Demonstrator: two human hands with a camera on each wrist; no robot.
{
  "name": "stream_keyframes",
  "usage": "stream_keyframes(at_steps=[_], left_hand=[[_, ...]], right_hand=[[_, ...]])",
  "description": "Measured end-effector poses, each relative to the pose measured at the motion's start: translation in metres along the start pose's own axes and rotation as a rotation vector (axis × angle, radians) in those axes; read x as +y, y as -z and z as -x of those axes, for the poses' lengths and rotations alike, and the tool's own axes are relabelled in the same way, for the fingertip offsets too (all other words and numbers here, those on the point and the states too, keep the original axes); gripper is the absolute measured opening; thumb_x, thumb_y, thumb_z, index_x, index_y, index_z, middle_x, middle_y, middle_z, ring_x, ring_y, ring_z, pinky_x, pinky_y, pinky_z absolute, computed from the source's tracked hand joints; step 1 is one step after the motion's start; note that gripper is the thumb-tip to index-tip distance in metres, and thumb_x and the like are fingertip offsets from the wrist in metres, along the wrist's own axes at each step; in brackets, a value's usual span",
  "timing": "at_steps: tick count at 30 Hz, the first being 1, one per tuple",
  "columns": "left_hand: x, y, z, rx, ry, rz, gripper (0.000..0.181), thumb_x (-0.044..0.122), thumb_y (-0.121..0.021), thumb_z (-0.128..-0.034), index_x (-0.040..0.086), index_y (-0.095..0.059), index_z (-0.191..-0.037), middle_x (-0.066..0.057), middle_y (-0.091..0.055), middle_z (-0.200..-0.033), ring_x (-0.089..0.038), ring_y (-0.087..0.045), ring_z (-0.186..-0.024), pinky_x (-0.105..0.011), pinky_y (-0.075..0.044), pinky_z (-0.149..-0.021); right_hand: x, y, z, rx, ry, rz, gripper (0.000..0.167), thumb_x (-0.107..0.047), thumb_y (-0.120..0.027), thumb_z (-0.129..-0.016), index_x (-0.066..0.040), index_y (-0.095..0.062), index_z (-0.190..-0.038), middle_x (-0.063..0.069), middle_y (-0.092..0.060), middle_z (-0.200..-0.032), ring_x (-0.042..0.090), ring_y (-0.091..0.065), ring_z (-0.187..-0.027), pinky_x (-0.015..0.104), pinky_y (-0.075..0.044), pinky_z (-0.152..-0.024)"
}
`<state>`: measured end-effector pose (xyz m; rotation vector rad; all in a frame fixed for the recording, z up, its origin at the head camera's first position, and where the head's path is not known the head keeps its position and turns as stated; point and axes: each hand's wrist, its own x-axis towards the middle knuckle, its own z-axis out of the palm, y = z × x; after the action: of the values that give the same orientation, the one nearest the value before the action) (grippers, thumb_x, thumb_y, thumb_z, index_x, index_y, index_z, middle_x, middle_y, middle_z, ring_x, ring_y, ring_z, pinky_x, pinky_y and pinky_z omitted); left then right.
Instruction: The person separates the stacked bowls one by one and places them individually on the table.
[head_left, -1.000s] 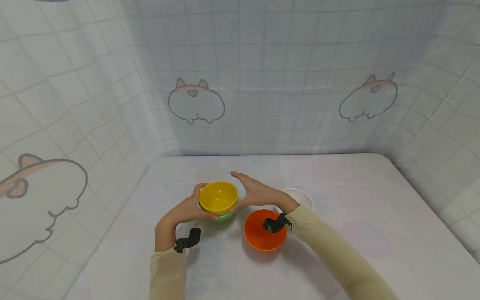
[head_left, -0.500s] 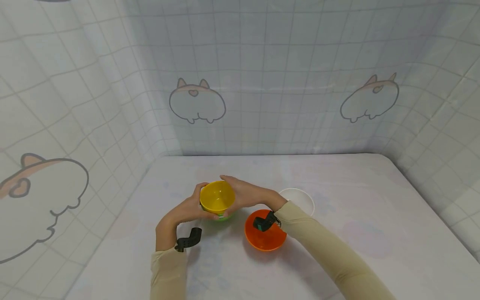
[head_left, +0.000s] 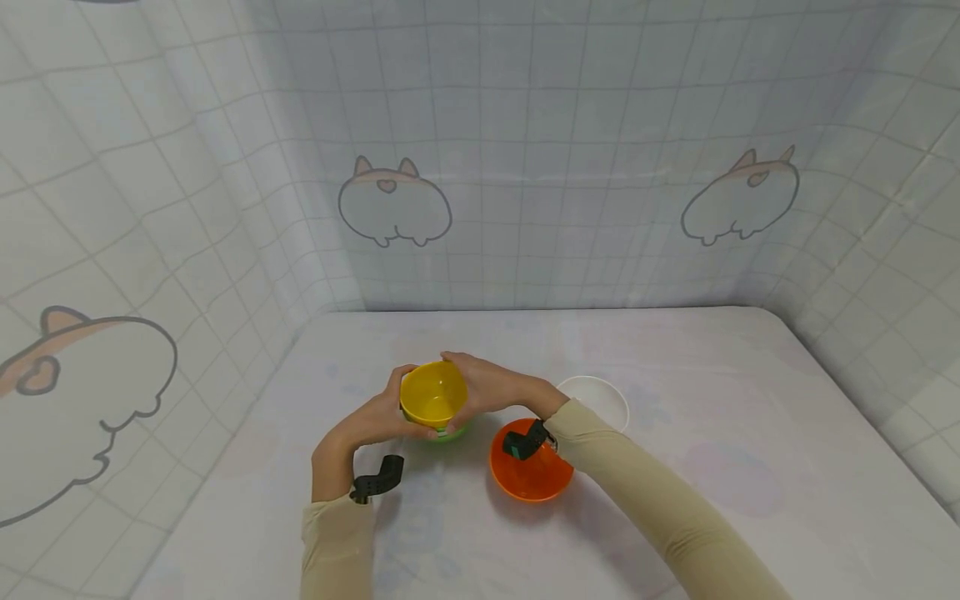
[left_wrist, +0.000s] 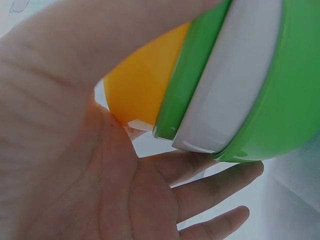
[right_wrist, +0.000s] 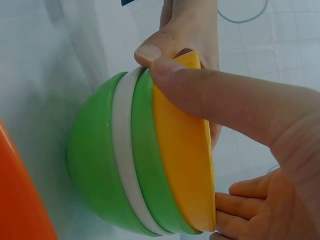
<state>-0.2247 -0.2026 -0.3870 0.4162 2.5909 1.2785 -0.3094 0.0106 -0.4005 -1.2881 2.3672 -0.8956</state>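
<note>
A stack of nested bowls stands left of centre on the table. On top is a yellow bowl, its inside facing up. Beneath it the right wrist view shows an upper green bowl, a white bowl and a lower green bowl. My left hand holds the stack's left side, thumb in front, fingers reaching round behind. From the right, my right hand grips the yellow bowl between thumb and fingers. The two thumbs nearly meet at the front.
An orange bowl sits right of the stack, partly under my right wrist. Behind my right forearm is a separate white bowl. The table is bounded by a white grid-patterned curtain at the back and sides.
My right hand has moved left from beside the stack and closed round the yellow bowl. The left hand and the other bowls have hardly moved.
</note>
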Motion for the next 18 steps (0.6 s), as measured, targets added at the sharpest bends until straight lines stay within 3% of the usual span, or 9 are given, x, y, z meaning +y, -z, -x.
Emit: stream_keyframes(at_steps=[5,12,18], left_hand=[[-0.003,0.000,-0.002,-0.005,0.001,0.004,0.100,0.020,-0.083,-0.0755,0.001,-0.014,-0.145,-0.024,-0.044,-0.134,-0.039,-0.047,-0.115,-0.058,-0.038,-0.096],[-0.034,-0.003,-0.015,0.008,0.014,0.004,0.104,0.024,-0.084,-0.0744,0.008,-0.012,-0.148,-0.019,-0.043,-0.137,-0.034,-0.047,-0.118,-0.057,-0.037,-0.097],[-0.041,-0.003,-0.018,0.010,0.019,-0.005,0.106,0.031,-0.085,-0.0734,0.012,-0.011,-0.148,-0.016,-0.043,-0.137,-0.031,-0.047,-0.118,-0.055,-0.038,-0.097]], right_hand=[[0.000,-0.001,0.000,0.023,0.006,0.012,0.105,-0.030,-0.086,-0.072,0.000,-0.022,-0.149,0.010,-0.042,-0.142,0.021,-0.045,-0.124,0.033,-0.039,-0.101],[-0.002,-0.002,0.001,0.040,-0.016,0.006,0.104,-0.030,-0.085,-0.072,0.000,-0.022,-0.149,0.010,-0.039,-0.145,0.021,-0.044,-0.125,0.035,-0.039,-0.102],[-0.003,-0.002,0.000,0.043,0.011,0.019,0.103,-0.028,-0.085,-0.071,0.002,-0.023,-0.148,0.013,-0.039,-0.144,0.024,-0.043,-0.125,0.037,-0.038,-0.103]])
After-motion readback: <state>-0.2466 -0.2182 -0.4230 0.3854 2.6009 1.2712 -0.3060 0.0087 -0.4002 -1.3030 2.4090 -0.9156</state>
